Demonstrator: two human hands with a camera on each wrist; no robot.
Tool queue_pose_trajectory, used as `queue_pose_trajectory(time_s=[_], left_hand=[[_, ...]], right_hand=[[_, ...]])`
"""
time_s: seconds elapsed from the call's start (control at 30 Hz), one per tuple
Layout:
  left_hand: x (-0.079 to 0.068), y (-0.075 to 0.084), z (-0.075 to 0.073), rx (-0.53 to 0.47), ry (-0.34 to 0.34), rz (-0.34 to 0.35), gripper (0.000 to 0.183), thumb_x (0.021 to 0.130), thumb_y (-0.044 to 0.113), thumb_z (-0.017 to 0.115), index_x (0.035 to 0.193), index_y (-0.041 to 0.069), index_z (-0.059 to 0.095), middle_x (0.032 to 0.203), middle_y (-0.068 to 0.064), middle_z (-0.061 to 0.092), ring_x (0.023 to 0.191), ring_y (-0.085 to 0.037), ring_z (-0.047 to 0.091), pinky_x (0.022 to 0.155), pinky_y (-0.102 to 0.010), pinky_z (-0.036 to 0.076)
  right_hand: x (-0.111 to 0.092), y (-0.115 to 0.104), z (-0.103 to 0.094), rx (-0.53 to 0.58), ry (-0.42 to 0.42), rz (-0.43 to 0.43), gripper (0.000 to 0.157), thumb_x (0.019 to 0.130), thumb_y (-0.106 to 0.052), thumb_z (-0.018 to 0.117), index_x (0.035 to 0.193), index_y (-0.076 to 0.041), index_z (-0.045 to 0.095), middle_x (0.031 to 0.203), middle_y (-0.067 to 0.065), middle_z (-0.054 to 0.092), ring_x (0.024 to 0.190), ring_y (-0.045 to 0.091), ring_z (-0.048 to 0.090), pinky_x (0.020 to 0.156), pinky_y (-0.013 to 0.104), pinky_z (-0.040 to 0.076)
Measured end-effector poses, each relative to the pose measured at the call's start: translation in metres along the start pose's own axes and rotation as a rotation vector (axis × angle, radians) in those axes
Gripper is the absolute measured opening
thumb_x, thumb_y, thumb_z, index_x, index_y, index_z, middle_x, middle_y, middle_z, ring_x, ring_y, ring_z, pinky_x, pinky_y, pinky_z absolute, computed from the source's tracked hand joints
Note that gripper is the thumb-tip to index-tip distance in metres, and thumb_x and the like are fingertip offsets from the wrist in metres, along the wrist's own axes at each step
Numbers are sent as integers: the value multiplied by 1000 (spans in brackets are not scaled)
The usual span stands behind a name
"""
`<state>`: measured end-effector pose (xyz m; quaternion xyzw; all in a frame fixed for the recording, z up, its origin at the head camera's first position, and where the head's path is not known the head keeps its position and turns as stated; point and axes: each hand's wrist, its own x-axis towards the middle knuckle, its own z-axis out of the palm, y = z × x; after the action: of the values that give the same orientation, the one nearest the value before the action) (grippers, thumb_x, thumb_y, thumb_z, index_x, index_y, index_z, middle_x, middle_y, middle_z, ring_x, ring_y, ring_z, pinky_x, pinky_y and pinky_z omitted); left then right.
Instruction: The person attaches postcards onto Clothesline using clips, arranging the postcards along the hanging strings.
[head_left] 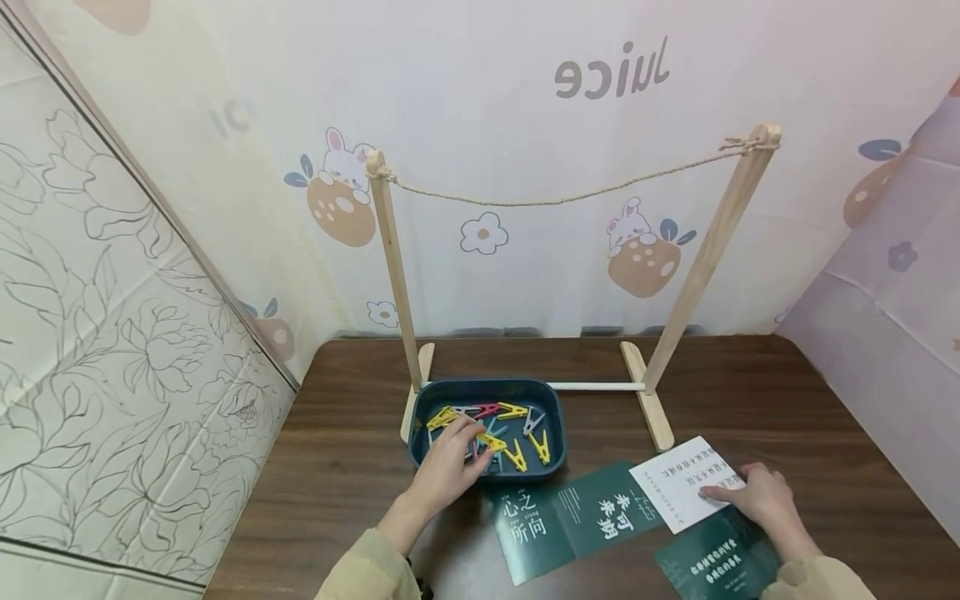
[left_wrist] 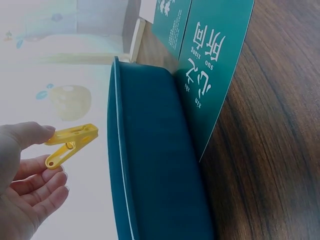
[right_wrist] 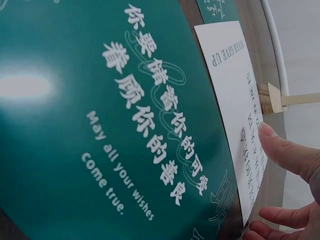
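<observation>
Head view puts a yellow clip [left_wrist: 75,134] in the left hand [head_left: 448,468], just over the blue tray [left_wrist: 150,130]. That grip is a pinch, thumb on one leg of the clip and a finger against the other, as the left wrist view shows. Held by its leg ends, nose pointing away, the clip seems placed so that a squeeze would spread its mouth. The right hand [head_left: 767,498] rests its thumb on a white card [head_left: 675,487], its other fingers by the card's edge, perhaps to steady it; whether that grip also pinches from below, I cannot tell. The white card overlaps a small green card [head_left: 712,562] and meets a long green sheet [head_left: 577,517] beside the tray, all probably laid on the desk [head_left: 337,433] for easy reach. The tray, near the left side of a wooden stand [head_left: 701,267] with a sagging rope [head_left: 510,204], likely keeps small pieces from scattering. Inside, loose clips [head_left: 538,448] lie at odd angles: yellow, red, blue and grey, partly hidden by the left hand.
</observation>
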<state>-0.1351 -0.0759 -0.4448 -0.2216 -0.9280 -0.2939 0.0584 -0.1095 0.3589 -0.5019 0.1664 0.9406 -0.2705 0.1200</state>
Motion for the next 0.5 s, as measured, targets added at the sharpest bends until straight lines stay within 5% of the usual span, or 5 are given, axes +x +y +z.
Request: queue_pose_trajectory(time_s=[0.5], left_hand=[[-9, 2, -3, -25, -1, 10, 33, 82, 30, 62, 106, 6, 60, 104, -3, 54, 92, -15, 52, 82, -33, 45]], right_hand=[[4, -3, 2, -58, -7, 18, 100, 55, -50, 77, 106, 25, 35, 94, 38, 36, 87, 50, 32, 74, 57, 32]])
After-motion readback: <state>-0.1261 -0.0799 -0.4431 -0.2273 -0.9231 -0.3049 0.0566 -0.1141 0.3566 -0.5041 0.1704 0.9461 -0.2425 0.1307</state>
